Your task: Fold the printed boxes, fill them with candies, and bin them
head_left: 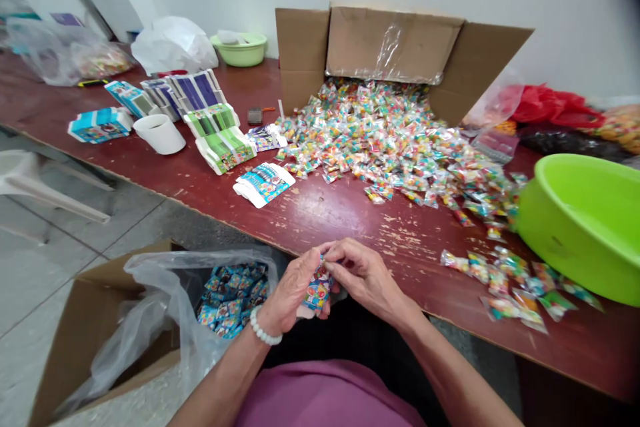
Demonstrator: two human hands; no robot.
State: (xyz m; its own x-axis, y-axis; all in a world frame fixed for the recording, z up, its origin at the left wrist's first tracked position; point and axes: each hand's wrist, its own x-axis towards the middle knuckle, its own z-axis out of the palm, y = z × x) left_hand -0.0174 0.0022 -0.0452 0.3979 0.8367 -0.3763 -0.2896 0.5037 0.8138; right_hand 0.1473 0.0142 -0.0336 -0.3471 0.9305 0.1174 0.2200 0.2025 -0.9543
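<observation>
My left hand (291,290), with a white bead bracelet on its wrist, is wrapped round a small blue printed candy box (317,288) just off the table's front edge. The fingertips of my right hand (363,273) pinch together at the box's top end; whether they grip its flap is hidden. Beyond my hands, a flat blue carton (265,183) lies on the table. A large heap of wrapped candies (385,140) spreads out behind it. Down to the left, filled blue boxes (234,297) lie in a plastic-lined cardboard box (70,340).
An opened cardboard carton (395,43) lies on its side behind the candy heap. At the right stands a big green basin (575,213), with loose candies (515,283) before it. Stacks of flat green cartons (220,137) and a white roll (160,134) sit to the left.
</observation>
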